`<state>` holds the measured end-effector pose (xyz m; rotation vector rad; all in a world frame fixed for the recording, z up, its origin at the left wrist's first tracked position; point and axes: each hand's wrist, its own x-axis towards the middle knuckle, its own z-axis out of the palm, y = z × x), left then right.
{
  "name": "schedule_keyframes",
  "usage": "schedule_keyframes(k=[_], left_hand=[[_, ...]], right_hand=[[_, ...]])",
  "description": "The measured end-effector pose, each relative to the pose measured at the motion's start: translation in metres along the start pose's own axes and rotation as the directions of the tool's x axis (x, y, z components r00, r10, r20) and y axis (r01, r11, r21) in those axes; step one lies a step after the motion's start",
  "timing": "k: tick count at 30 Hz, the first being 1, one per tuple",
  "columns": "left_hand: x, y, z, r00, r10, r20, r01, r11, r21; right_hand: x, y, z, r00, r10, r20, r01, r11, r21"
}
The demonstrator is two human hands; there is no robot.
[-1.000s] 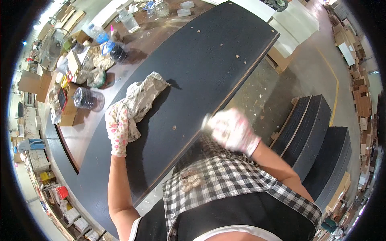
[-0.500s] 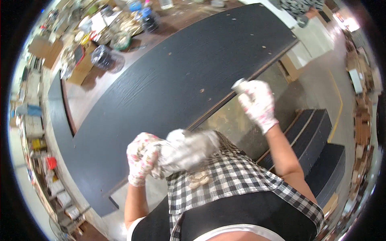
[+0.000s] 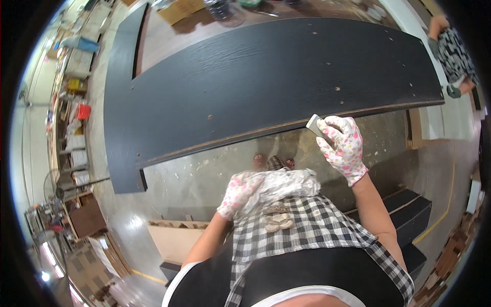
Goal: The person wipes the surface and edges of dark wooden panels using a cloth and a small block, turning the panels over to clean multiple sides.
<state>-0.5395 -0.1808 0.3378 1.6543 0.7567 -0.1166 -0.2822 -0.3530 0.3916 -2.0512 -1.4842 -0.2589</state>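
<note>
A large black-painted wooden panel (image 3: 245, 82) lies before me, with a bare brown strip along its near edge and several small brown spots on its face. My right hand (image 3: 343, 146), in a flower-patterned glove, pinches a small pale grey block (image 3: 313, 124) at that near edge. Whether the block touches the edge, I cannot tell. In front of my apron, my left hand (image 3: 239, 194), gloved alike, is closed on a crumpled whitish cloth (image 3: 286, 185). The cloth hangs below the panel's edge, and left fingers are partly hidden by it.
At the upper right stands another person (image 3: 455, 56) in a patterned garment, beside the panel's far end. A cardboard box (image 3: 181, 11) and a plastic-wrapped jar (image 3: 224, 9) stand beyond the panel. Black boards (image 3: 409, 215) lie low at my right; a pale board (image 3: 174, 240) is at my left.
My view has turned, so the panel appears more level and the other person shows more fully. The cloth and left hand have moved right in the picture. Both hands keep their holds.
</note>
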Motion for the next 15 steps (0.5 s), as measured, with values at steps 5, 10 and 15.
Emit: schedule_keyframes(k=[5, 10, 15], left_hand=[[0.005, -0.03, 0.001, 0.989, 0.044, 0.141, -0.022, 0.987, -0.156], [0.0, -0.058, -0.058, 0.993, -0.007, 0.119, 0.007, 1.0, -0.003], [-0.011, -0.095, -0.118, 0.996, 0.036, 0.085, -0.041, 0.998, 0.054]], right_hand=[[0.06, -0.096, 0.076, 0.978, -0.207, -0.012, 0.204, 0.953, 0.226], [0.056, -0.094, 0.068, 0.98, -0.199, 0.015, 0.194, 0.968, 0.161], [0.094, -0.165, 0.121, 0.956, -0.249, 0.156, 0.234, 0.966, 0.106]])
